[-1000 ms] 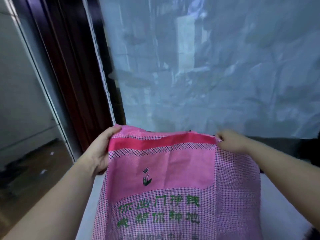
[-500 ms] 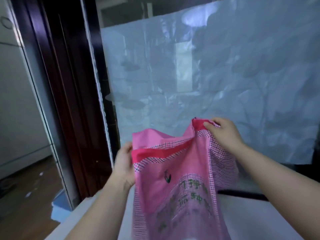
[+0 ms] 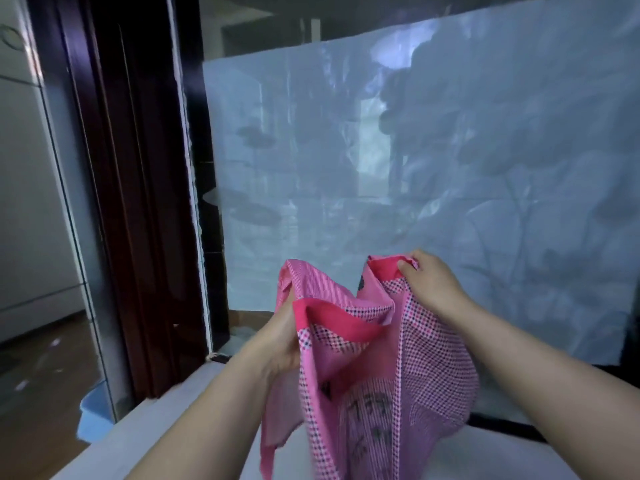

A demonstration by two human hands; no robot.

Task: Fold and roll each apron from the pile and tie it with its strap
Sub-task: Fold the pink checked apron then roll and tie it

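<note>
A pink checked apron (image 3: 377, 382) with a red top band and dark printed characters hangs in the air above the white table (image 3: 180, 420). My left hand (image 3: 280, 341) grips its top left corner from behind. My right hand (image 3: 429, 285) pinches the top right corner, held higher and farther forward. The top edge sags in a fold between both hands, so the two halves face each other. A narrow strip of the cloth (image 3: 273, 434) dangles at the lower left. The apron's bottom runs out of view.
A glass pane covered with crinkled whitish sheeting (image 3: 450, 188) stands right behind the table. A dark wooden door frame (image 3: 131, 202) rises at the left, with a wooden floor (image 3: 38, 386) and a light blue object (image 3: 93, 417) below it.
My hands have come closer together; the apron, spread flat a second ago, now folds inward along its middle. My right hand has lifted above the left. The view has tilted upward.
</note>
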